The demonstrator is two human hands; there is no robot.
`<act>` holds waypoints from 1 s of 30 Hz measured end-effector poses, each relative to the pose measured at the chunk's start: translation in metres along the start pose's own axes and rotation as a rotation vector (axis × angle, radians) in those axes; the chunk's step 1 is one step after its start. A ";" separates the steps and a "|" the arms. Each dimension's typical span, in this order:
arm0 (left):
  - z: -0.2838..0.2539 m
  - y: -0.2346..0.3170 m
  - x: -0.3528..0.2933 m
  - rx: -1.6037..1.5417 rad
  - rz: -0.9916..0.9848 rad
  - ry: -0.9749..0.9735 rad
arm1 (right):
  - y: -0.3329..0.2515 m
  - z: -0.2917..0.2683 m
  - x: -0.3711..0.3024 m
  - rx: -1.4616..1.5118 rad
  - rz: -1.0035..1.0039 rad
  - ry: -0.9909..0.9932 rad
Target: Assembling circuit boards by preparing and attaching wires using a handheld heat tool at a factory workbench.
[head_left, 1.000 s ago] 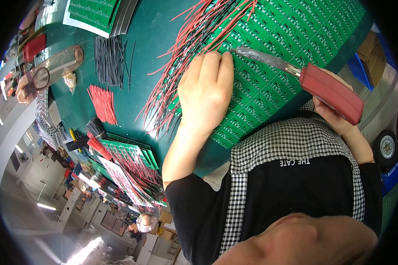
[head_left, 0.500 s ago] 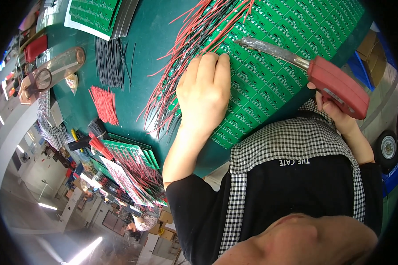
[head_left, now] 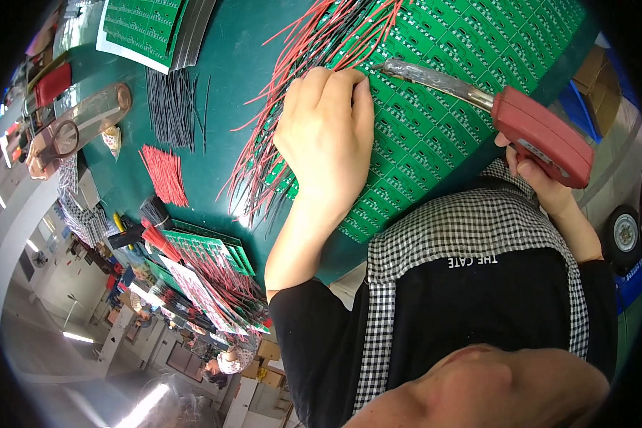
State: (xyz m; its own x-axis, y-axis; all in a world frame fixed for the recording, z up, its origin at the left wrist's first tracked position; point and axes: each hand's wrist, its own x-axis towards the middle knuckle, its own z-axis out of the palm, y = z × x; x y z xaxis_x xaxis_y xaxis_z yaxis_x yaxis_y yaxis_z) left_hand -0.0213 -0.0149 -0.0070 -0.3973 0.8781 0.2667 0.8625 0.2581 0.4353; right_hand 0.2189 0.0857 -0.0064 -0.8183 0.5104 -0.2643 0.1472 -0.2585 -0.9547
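Right hand (head_left: 542,171) around red soldering iron (head_left: 506,114), tip beside left hand (head_left: 324,132).

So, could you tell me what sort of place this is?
Probably an electronics assembly workshop: a green circuit-board panel with red wires on the bench, a red-handled soldering tool in the right hand, more boards nearby.

Black short sleeves, black-white checked apron straps.
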 end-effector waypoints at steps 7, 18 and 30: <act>0.002 0.002 0.002 0.001 -0.005 -0.001 | 0.008 -0.010 -0.004 0.046 0.025 -0.019; 0.003 0.000 0.003 -0.042 -0.020 0.001 | 0.011 -0.013 -0.009 0.034 0.084 0.003; 0.005 0.004 0.004 -0.031 -0.024 -0.026 | 0.005 -0.013 0.002 -0.456 -0.184 0.053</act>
State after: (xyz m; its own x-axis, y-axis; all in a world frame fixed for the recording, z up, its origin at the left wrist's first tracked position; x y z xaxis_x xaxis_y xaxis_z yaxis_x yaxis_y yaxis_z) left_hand -0.0182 -0.0083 -0.0085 -0.4091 0.8821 0.2336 0.8427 0.2670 0.4674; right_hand 0.2255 0.0962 -0.0131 -0.8262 0.5575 -0.0806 0.2404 0.2196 -0.9455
